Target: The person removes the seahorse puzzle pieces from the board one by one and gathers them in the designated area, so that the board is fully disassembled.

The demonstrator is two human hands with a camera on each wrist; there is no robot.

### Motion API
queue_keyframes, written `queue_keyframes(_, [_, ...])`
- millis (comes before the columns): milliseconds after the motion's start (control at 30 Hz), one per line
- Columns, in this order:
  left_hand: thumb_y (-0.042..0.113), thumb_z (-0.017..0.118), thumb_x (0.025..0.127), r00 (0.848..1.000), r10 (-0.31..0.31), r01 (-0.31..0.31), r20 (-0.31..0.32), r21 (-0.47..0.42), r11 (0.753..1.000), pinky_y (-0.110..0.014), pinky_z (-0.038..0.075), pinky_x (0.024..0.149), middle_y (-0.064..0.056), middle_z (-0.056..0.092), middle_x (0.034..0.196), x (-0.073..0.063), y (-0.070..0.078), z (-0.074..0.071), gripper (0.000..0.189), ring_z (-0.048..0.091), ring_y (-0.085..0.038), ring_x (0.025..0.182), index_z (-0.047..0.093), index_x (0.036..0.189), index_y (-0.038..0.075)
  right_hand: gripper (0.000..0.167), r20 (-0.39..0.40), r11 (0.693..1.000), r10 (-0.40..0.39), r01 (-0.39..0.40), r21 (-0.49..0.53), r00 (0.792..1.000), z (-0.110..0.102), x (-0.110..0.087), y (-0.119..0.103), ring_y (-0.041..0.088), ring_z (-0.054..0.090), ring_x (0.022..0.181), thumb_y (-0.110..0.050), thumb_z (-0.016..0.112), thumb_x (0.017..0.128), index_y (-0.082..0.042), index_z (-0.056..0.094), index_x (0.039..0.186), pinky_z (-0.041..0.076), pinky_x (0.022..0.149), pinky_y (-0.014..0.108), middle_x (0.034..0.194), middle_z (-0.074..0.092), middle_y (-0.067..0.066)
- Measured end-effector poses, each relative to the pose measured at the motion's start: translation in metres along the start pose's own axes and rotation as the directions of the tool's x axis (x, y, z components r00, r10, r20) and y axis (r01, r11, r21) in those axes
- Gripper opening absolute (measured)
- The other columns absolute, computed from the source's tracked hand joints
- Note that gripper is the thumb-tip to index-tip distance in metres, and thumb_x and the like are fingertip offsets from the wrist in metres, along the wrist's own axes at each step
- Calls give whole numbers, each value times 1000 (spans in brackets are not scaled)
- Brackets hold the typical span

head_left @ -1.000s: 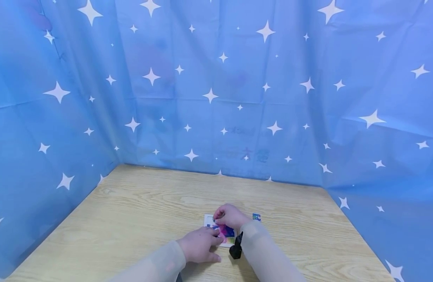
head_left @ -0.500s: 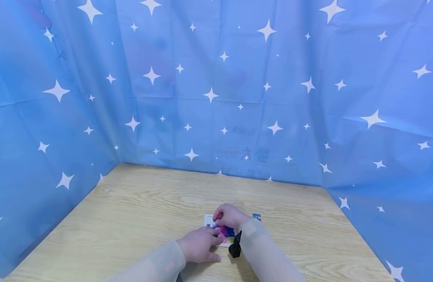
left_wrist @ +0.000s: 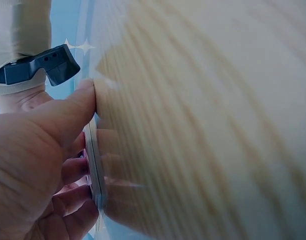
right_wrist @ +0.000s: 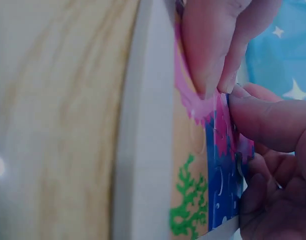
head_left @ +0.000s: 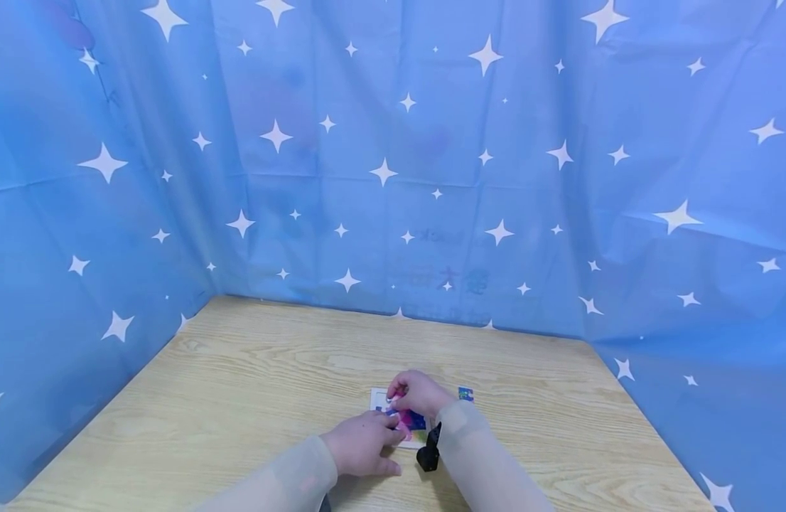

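On table (head_left: 271, 377) | puzzle (right_wrist: 219, 170) white-edged, pink, blue, green | left hand (head_left: 362, 444) presses it, right hand (head_left: 421, 394) pinches piece (right_wrist: 246, 145)

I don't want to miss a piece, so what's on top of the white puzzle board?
Jigsaw pieces lie on the white puzzle board. The left hand touches them; the right hand appears to pinch a pink piece. What lies directly beneath the hands is covered.
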State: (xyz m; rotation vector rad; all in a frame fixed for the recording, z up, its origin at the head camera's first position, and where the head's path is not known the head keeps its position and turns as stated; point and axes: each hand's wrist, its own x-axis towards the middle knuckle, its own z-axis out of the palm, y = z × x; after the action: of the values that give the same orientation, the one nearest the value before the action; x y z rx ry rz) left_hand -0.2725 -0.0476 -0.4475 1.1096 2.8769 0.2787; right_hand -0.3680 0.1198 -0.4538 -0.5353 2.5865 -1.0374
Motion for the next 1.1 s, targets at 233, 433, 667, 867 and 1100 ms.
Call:
queue_keyframes(233, [54,66,84,1000,-2,2,2,-2,1000,-36,40,105,-4,52,140,0,0,0,60,48,-25,128,59,133,21,18,-57,1000,12,-11,22,998,-1,-1,4,18,53,81,-9,76,81,-13,64,93,46,74,35,89,58,1])
queue_keyframes(433, [53,67,84,1000,-6,6,0,9,1000,-35,40,104,-3,53,138,0,1,0,60,48,-24,127,60,133,21,22,-106,998,59,-59,4,993,-2,-2,10,19,52,85,-17,81,78,-13,65,93,45,79,38,95,58,0])
queue_keyframes(667, [54,66,83,1000,-5,4,1,18,1000,-35,40,104,-2,53,138,0,1,0,61,49,-24,127,59,134,21,19,-127,997,78,-75,26,989,-4,-5,12,19,51,84,-17,81,77,-13,68,90,44,76,36,93,56,2])
queue_keyframes(867, [55,65,84,1000,-10,10,15,4,1000,-36,39,105,-2,52,140,0,0,1,61,47,-25,129,59,134,21,14,-128,998,53,-48,43,990,-4,-6,12,18,52,81,-14,78,80,-12,68,89,44,73,33,91,56,2])
queue_keyframes(1100, [55,65,84,1000,-18,18,23,-3,1000,-36,38,106,-2,51,141,1,0,1,61,46,-24,130,58,135,21,14,-110,998,40,-34,59,993,-4,-4,15,18,53,80,-12,77,80,-12,66,88,44,74,34,88,59,0])
